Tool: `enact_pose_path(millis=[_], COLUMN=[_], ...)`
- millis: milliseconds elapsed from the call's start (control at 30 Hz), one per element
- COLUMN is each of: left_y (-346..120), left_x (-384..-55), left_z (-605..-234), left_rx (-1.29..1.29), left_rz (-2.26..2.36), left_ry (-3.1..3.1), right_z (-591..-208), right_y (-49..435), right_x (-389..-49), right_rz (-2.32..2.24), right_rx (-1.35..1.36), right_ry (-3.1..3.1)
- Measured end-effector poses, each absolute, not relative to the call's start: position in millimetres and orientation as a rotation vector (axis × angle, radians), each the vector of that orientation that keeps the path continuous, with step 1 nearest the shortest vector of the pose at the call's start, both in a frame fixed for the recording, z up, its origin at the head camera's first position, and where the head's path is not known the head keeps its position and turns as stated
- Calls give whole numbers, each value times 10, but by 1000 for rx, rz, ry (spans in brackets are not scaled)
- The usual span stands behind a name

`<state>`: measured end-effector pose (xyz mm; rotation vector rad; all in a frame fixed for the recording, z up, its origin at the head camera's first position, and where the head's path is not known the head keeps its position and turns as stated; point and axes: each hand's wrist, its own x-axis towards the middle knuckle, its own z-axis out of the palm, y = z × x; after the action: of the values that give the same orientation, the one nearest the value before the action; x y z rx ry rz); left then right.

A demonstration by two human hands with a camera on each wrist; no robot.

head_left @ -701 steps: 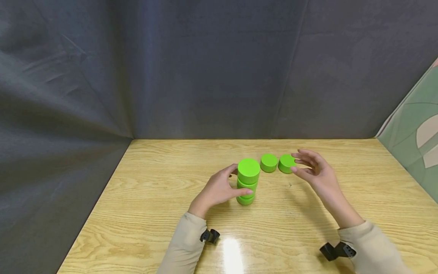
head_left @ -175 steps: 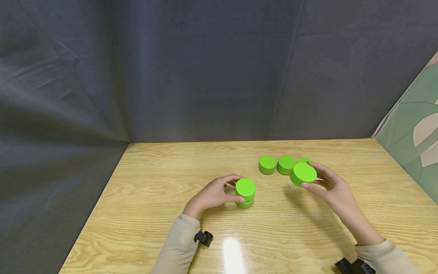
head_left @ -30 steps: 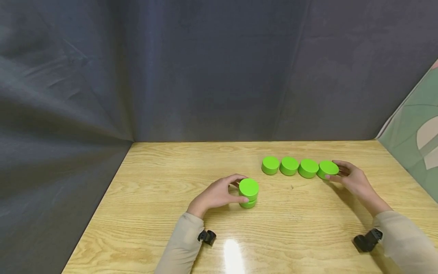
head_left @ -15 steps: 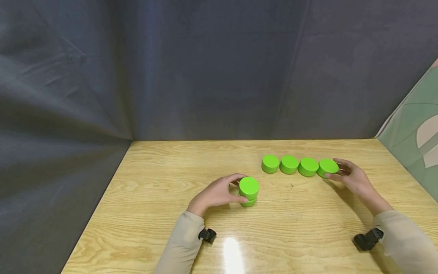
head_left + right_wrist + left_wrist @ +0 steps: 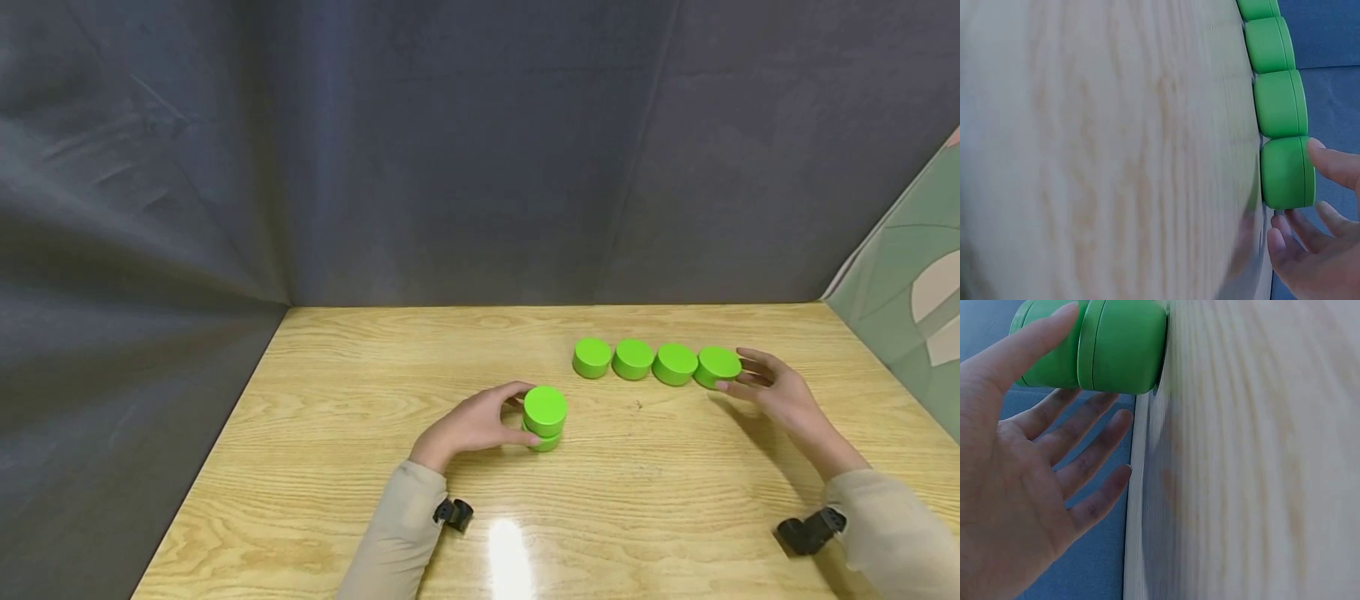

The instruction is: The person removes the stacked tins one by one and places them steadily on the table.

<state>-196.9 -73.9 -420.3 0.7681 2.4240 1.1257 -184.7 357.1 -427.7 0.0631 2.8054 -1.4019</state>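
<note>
In the head view, two green round lidded containers [image 5: 545,408] stand one on the other near the middle of the table. My left hand [image 5: 477,419] holds the upper one between thumb and index finger; in the left wrist view its other fingers [image 5: 1094,453] spread loosely below. Farther back, several matching containers [image 5: 633,359] stand in a row, close side by side. At the right end container [image 5: 717,367], my right hand [image 5: 777,392] has its thumb at the lid edge and its relaxed fingers beside the wall. The right wrist view shows a lid seam on that container [image 5: 1288,173].
The wooden table [image 5: 360,375] meets a dark grey curtain [image 5: 465,167] at the back and left. A green patterned cloth [image 5: 915,292] hangs at the right. Black wrist cameras [image 5: 453,514] sit on both sleeves.
The stack under my left hand has gone from three high to two, and the row has grown rightward. Over the last half second, my right hand has eased slightly right from the end container.
</note>
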Motion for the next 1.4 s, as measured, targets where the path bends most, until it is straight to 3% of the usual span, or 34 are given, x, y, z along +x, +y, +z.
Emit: enact_pose_path(millis=[900, 1400], left_y=[-766, -754], left_x=[-2012, -2014], left_z=[-4221, -4229], left_rx=[745, 770], left_rz=[1147, 1093], left_ry=[2331, 2341], right_z=[-4137, -4064], right_y=[3547, 3362], right_x=[-1609, -1519], right_rz=[-1492, -1685], right_rx=[100, -50], right_ry=[2883, 2844])
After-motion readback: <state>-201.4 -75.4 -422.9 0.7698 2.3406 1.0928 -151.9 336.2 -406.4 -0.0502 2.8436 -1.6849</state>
